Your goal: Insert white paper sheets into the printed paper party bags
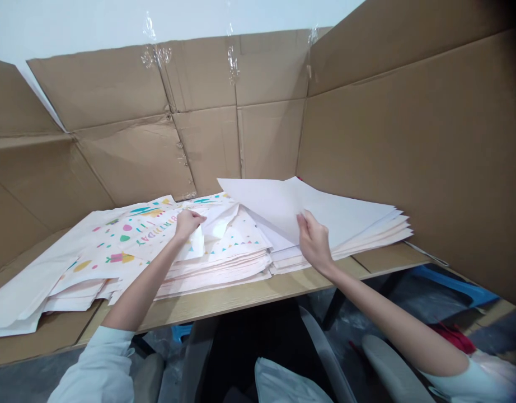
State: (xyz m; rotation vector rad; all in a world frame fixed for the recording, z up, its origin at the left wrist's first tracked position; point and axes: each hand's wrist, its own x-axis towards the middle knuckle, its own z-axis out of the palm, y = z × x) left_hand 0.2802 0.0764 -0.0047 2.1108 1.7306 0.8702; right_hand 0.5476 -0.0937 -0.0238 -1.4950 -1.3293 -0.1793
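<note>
Atop the paper stacks (218, 274), the right hand (314, 243) grips a white sheet (266, 204) rising ahead of it; left hand (187, 223) on printed sheets (130, 240), grip unclear!

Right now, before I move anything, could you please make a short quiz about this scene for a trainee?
1. What does the right hand hold? A) plain white sheets B) scissors C) a tape roll
2. True or false: the left hand touches the sheets printed with colored shapes.
3. Short answer: what material are the walls around the table made of?

Key: 1 A; 2 true; 3 cardboard.
</note>
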